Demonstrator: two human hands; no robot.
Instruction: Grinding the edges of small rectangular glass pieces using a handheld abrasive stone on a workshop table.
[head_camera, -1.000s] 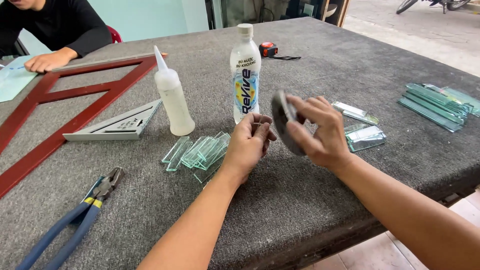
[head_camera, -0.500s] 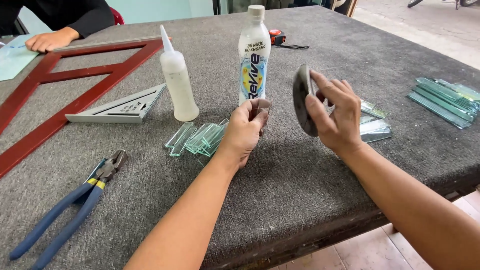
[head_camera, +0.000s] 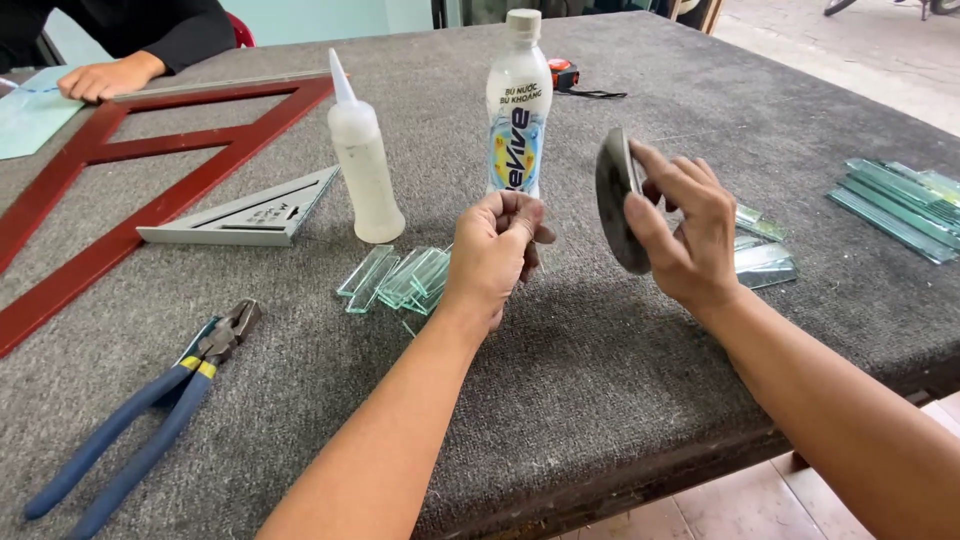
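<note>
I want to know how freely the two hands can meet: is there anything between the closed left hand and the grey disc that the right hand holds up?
Nothing visible. Only open air separates the left hand from the grey disc in the right hand. The plastic bottle stands farther back.

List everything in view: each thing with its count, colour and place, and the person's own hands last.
Grey disc: one, dark grey, held on edge in the right hand.
Drink bottle: one, white, upright behind the hands.
Squeeze bottle: one, cloudy white, pointed nozzle, left of the drink bottle.
Glass strips: several, clear green, by the left hand; more piles at the right.
Set square: one, grey, left of the squeeze bottle.
Wooden frame: one, red-brown, far left.
Pliers: one, blue handles, near left.
Tape measure: one, far edge.
Table: one, grey felt.
Co-worker's hand: one, top left.
Left hand: closed, contents hidden.
Right hand: grips the disc.
</note>
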